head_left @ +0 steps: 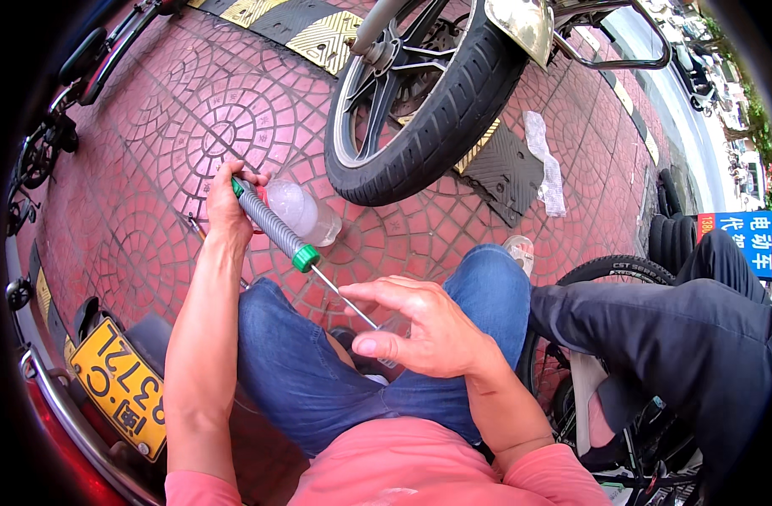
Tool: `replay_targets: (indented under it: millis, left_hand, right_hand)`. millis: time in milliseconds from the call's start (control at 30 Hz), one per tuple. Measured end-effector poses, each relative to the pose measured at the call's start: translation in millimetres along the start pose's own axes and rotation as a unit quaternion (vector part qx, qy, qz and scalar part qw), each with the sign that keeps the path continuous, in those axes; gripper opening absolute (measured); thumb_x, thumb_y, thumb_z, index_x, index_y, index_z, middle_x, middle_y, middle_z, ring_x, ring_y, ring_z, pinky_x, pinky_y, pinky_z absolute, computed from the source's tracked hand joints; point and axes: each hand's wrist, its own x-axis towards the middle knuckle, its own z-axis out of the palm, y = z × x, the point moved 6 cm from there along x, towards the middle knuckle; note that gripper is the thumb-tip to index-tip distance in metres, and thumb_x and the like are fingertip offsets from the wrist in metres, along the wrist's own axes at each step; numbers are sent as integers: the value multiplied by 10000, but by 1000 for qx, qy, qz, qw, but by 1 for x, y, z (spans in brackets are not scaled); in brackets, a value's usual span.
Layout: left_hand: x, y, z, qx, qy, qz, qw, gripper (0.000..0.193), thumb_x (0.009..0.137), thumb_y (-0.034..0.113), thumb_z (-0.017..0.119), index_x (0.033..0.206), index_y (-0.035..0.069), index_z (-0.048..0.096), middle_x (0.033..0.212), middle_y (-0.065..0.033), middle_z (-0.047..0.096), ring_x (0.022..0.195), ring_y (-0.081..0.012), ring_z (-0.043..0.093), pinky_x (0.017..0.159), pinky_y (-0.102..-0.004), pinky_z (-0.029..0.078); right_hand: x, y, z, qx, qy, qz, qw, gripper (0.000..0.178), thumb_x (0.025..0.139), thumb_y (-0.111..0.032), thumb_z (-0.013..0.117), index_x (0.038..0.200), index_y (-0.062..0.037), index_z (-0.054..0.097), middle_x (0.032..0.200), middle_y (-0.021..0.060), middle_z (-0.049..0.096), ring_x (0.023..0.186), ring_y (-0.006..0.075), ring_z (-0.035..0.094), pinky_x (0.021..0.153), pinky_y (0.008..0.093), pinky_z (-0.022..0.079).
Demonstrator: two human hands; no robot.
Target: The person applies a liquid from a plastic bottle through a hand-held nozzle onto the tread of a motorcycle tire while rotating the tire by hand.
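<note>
My left hand (231, 196) is closed around the far end of a hand pump (272, 222) with a grey ribbed barrel and green end caps. A thin metal rod sticks out of its near end, tilted down toward my right hand (424, 329). That hand is held over my lap, thumb and fingers apart, with the rod's end in the gap between them. Something clear shows by its palm, too unclear to name. Just beyond the barrel is a clear plastic bottle (297, 209); whether my left hand touches it, I cannot tell.
A motorbike's front wheel (428, 110) stands ahead on red patterned paving. Rubber ramps (504, 173) and a pale strip (544, 164) lie beyond. A yellow-plated vehicle (120, 388) is close at left. At right, a person's dark-trousered leg (656, 337) is beside a bicycle tyre (618, 268).
</note>
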Motion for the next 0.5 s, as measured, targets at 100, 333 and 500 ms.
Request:
replay_targets:
  millis: [100,333,500]
  left_hand:
    - [-1,-2,-3,-21,42,12,999,184,933,192,653,944,19,594,735,-101,608,739,-301,693,879,-476,599]
    - [-34,16,14,40,89,80,992,204,940,215,639,959,14,611,793,-132,692,755,-255,679,722,-393,553]
    - [-75,42,21,-25,115,118,986,226,964,220,622,915,1,642,825,-138,714,771,-236,661,760,-406,558]
  right_hand:
    - [-19,9,2,235,101,107,961,526,962,-186,763,1389,30,545,1028,92,747,951,161,723,885,352,567]
    - [-63,59,-47,394,226,226,862,285,962,-115,744,1179,-4,597,934,84,720,745,92,614,640,225,476]
    - [-69,72,-93,299,350,140,877,292,1041,-184,664,1241,15,590,837,-4,621,687,62,535,641,207,429]
